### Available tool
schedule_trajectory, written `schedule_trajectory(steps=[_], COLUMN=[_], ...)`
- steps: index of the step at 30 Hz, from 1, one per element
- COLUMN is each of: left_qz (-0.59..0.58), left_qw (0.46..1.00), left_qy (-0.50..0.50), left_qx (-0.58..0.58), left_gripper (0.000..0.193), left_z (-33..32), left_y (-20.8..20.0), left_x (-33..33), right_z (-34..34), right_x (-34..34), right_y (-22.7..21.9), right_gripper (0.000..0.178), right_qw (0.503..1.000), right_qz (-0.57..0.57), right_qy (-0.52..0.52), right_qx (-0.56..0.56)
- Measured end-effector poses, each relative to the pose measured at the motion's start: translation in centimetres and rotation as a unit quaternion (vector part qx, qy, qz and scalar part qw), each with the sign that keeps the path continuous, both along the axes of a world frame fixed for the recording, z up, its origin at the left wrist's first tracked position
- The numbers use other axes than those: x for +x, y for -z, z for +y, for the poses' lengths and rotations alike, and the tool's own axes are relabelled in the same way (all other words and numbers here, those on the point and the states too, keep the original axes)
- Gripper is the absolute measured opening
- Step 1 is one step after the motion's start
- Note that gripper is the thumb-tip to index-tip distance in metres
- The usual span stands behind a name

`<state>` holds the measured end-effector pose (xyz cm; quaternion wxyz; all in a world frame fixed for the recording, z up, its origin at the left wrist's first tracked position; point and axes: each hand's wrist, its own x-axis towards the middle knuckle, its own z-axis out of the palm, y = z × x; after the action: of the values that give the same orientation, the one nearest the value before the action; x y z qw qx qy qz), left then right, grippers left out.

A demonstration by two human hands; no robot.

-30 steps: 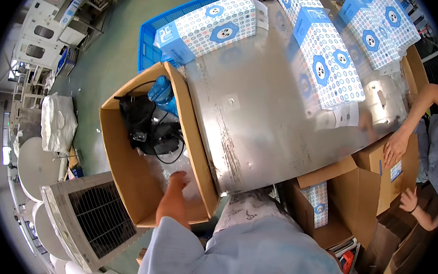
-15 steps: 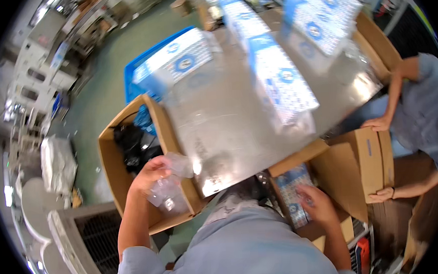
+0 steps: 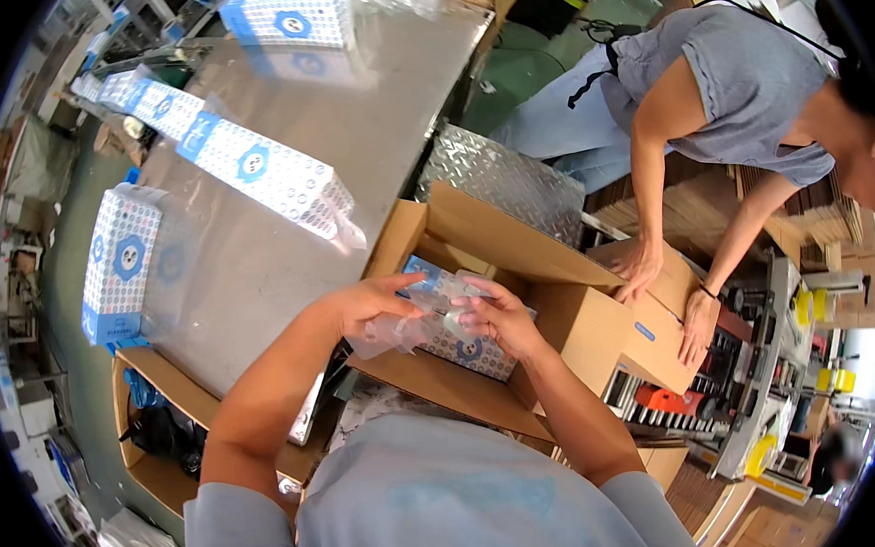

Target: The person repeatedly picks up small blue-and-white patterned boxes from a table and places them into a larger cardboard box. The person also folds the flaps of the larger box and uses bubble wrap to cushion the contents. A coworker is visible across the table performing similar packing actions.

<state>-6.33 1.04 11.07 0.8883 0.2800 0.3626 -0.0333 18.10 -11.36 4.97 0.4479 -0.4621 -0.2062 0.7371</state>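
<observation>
Both my hands hold crumpled clear plastic film (image 3: 393, 334) above an open cardboard carton (image 3: 587, 337). My left hand (image 3: 374, 303) pinches the film on its left side. My right hand (image 3: 500, 317), fingers bent, grips a clear piece at the right. Inside the carton lies a blue-and-white patterned pack (image 3: 477, 353), partly covered by my hands and the film.
Patterned packs in clear wrap (image 3: 266, 169) lie on the metal table (image 3: 258, 284). A cardboard bin (image 3: 175, 480) with a black bag stands at the left. At right, a co-worker's hands (image 3: 696, 328) press on a closed carton (image 3: 650, 311).
The view has turned to the right. My left hand has come from the bin with the black bag to the open carton, carrying film; my right hand has met it there.
</observation>
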Motion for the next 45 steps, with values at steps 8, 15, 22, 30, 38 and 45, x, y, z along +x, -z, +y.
schedule_trajectory(steps=[8, 15, 22, 30, 38, 45], left_qz=[0.010, 0.021, 0.130, 0.250, 0.677, 0.666], left_qw=[0.997, 0.997, 0.958, 0.789, 0.545, 0.619], left_qy=[0.021, -0.033, -0.116, -0.394, -0.126, 0.085], left_qx=[0.071, 0.073, 0.227, 0.401, 0.479, 0.407], left_gripper=[0.054, 0.033, 0.020, 0.013, 0.059, 0.069], left_z=[2.2, 1.5, 0.6, -2.7, -7.5, 9.2], left_y=[2.1, 3.9, 3.2, 6.1, 16.3, -1.4], left_x=[-3.0, -4.3, -5.7, -17.2, -34.5, -28.9], right_z=[-2.0, 4.1, 4.9, 3.6, 8.1, 23.1], right_x=[-0.1, -6.7, -10.7, -7.0, -9.6, -24.1], right_y=[13.4, -0.8, -3.1, 8.2, 2.4, -8.5], right_gripper=[0.053, 0.045, 0.036, 0.023, 0.021, 0.079], right_qw=[0.802, 0.984, 0.970, 0.978, 0.780, 0.572], right_qz=[-0.498, -0.108, -0.173, -0.201, -0.583, -0.681], right_qy=[-0.324, -0.118, -0.111, -0.005, -0.041, -0.079], right_qx=[-0.060, 0.073, 0.132, -0.047, 0.223, 0.450])
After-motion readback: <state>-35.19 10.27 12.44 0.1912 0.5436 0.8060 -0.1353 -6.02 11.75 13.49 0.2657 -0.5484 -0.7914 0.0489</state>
